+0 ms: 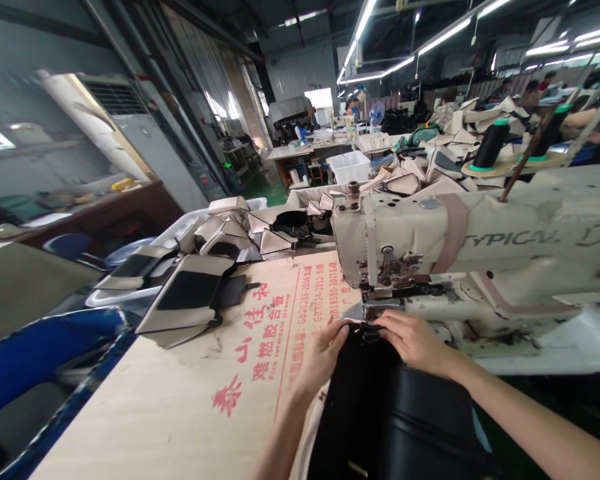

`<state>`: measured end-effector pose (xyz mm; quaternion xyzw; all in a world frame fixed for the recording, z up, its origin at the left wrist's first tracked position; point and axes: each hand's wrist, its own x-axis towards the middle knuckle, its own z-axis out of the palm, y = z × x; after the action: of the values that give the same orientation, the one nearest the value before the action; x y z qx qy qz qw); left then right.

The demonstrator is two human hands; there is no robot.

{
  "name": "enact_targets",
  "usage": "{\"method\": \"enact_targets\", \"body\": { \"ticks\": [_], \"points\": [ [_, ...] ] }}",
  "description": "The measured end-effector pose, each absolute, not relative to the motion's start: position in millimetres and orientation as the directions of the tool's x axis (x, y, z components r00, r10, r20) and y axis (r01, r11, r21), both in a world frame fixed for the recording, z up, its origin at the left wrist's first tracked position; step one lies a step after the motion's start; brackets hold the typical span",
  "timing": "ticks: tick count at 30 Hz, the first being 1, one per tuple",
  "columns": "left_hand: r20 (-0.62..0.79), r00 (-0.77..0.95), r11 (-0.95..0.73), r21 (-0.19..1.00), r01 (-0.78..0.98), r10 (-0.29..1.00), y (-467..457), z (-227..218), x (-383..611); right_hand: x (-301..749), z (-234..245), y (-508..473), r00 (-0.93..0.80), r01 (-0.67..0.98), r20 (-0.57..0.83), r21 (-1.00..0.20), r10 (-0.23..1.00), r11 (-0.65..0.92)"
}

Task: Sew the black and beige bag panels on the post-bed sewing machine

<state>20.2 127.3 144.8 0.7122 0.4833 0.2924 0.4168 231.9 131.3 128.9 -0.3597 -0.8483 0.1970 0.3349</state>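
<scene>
A cream sewing machine (480,247) stands on the plywood table (190,400). A black workpiece (385,413) lies under its presser foot (373,313) and runs down toward me. My left hand (325,353) holds the piece's left edge beside the foot, fingers curled on it. My right hand (413,340) presses on the piece just right of the needle, fingers bent over the material.
Stacks of beige and black cut pieces (195,300) sit at the table's left, with more piled in bins (240,227) behind. Black thread cones (490,143) stand behind the machine. A blue chair edge (35,353) is at the left. Other people work at distant tables.
</scene>
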Motion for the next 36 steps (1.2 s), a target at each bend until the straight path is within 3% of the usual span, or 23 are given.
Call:
{"method": "enact_targets", "body": {
  "ticks": [3, 10, 15, 18, 22, 26, 28, 30, 34, 36],
  "points": [
    [0.068, 0.337, -0.241, 0.828, 0.505, 0.939, 138, 148, 25, 232, 129, 132, -0.473, 0.459, 0.439, -0.617, 0.764, 0.639],
    [0.068, 0.496, -0.340, 0.807, 0.482, 0.866, 137, 164, 23, 229, 126, 131, -0.434, 0.464, 0.474, -0.611, 0.766, 0.641],
    [-0.230, 0.691, -0.376, 0.700, 0.606, 0.685, 155, 184, 14, 231, 128, 133, -0.561, 0.434, 0.447, -0.558, 0.697, 0.707],
    [-0.368, 0.688, -0.254, 0.738, 0.625, 0.625, 161, 189, 1, 232, 128, 135, -0.557, 0.430, 0.424, -0.588, 0.714, 0.685],
    [-0.389, 0.572, -0.041, 0.801, 0.597, 0.723, 147, 173, -10, 230, 134, 133, -0.517, 0.434, 0.399, -0.640, 0.758, 0.633],
    [-0.129, 0.341, -0.124, 0.767, 0.630, 0.931, 144, 159, 1, 218, 136, 129, -0.428, 0.408, 0.337, -0.756, 0.839, 0.512],
    [-0.033, 0.293, -0.185, 0.707, 0.683, 0.955, 160, 160, 9, 205, 129, 129, -0.286, 0.280, 0.243, -0.904, 0.927, 0.323],
    [-0.023, 0.325, -0.234, 0.646, 0.727, 0.945, 183, 163, 15, 188, 115, 130, -0.132, 0.084, 0.107, -0.989, 0.986, 0.119],
    [-0.081, 0.398, -0.262, 0.631, 0.730, 0.914, 232, 167, 23, 154, 90, 134, 0.041, -0.219, -0.082, -0.973, 0.996, -0.071],
    [-0.089, 0.430, -0.271, 0.658, 0.702, 0.898, 246, 165, 26, 144, 86, 135, 0.048, -0.447, -0.189, -0.882, 0.981, -0.148]
  ]
}}
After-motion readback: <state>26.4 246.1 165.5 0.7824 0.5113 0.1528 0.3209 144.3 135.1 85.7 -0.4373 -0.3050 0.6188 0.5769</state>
